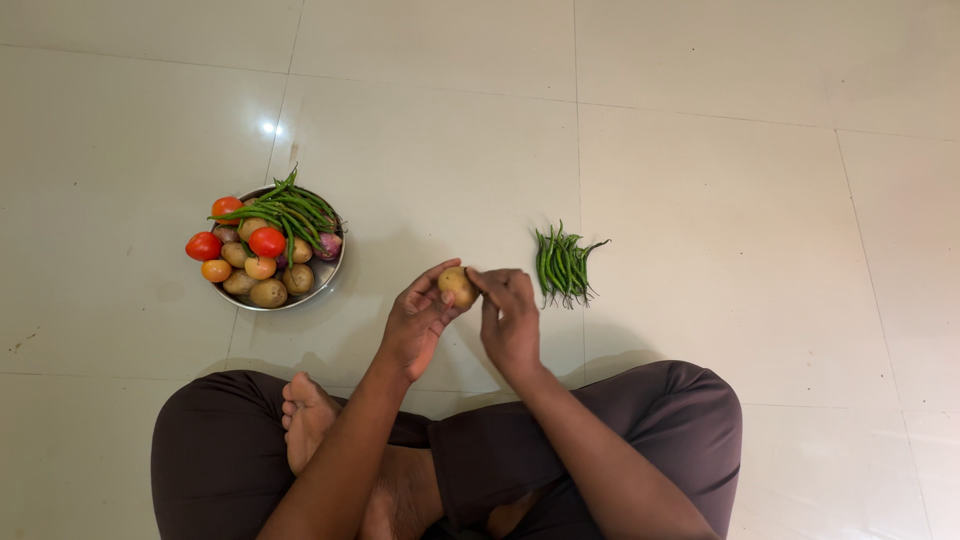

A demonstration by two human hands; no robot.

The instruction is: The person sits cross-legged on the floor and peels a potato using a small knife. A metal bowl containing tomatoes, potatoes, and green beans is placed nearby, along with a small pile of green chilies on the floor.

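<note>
Both hands' fingers [440, 300] pinch one potato [457, 286] above pale tiles [700, 180].

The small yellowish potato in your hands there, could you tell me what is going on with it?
A person sitting cross-legged on the pale tiled floor holds a small yellowish potato between the left hand and right hand. To the left stands a round steel bowl heaped with potatoes, red tomatoes and long green chillies. A separate bunch of green chillies lies on the floor to the right.
</note>
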